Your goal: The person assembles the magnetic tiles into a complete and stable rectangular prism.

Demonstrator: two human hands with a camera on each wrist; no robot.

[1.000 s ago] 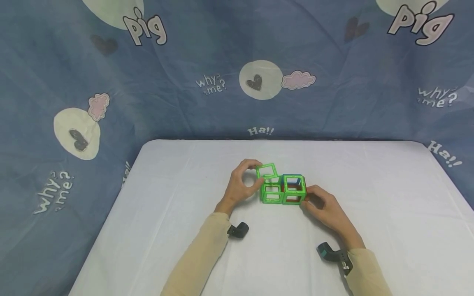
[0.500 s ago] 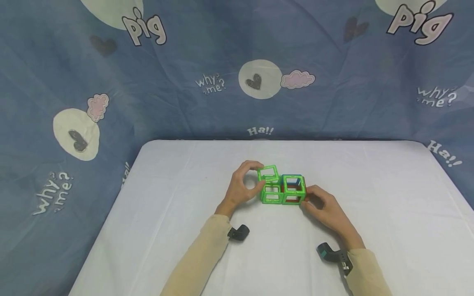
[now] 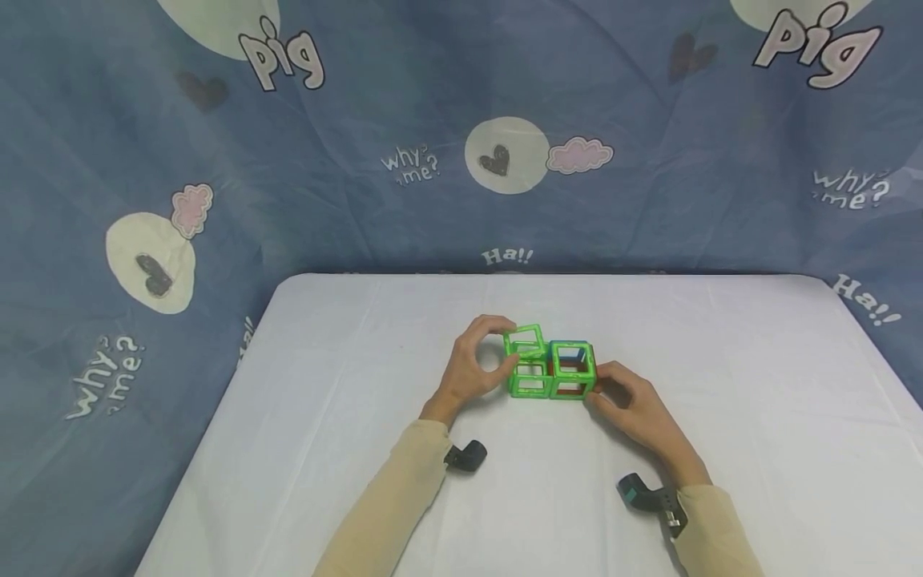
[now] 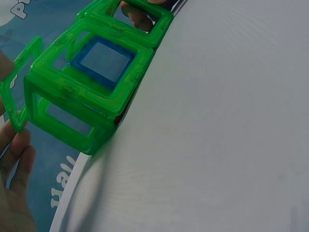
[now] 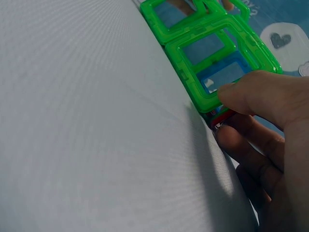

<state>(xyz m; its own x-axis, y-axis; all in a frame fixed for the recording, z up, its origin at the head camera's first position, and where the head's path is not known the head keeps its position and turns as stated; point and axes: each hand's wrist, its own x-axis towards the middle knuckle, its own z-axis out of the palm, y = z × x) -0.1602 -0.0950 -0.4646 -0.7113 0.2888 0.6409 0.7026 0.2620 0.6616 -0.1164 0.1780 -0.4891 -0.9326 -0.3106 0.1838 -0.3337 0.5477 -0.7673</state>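
My left hand (image 3: 465, 373) pinches a green square magnetic tile (image 3: 524, 329) by its left side, thumb in front and fingers behind. That tile is tilted over the left part of a block structure (image 3: 552, 386) made of open-framed magnetic tiles, mostly green. The left wrist view has the held tile (image 4: 10, 107) at the structure's end, partly cut off. A blue tile (image 4: 91, 76) shows through the frames. My right hand (image 3: 645, 413) grips the structure's right end; in the right wrist view its thumb lies on a green frame and the fingers are by a red tile (image 5: 223, 117).
The structure stands on a white-covered table (image 3: 548, 497). Behind the table hangs a blue printed cloth (image 3: 433, 216). Dark wrist cameras (image 3: 469, 456) sit at both sleeves.
My left hand has moved slightly right and down, bringing the tilted green tile closer to the left part of the structure. My right hand and the structure have stayed put.
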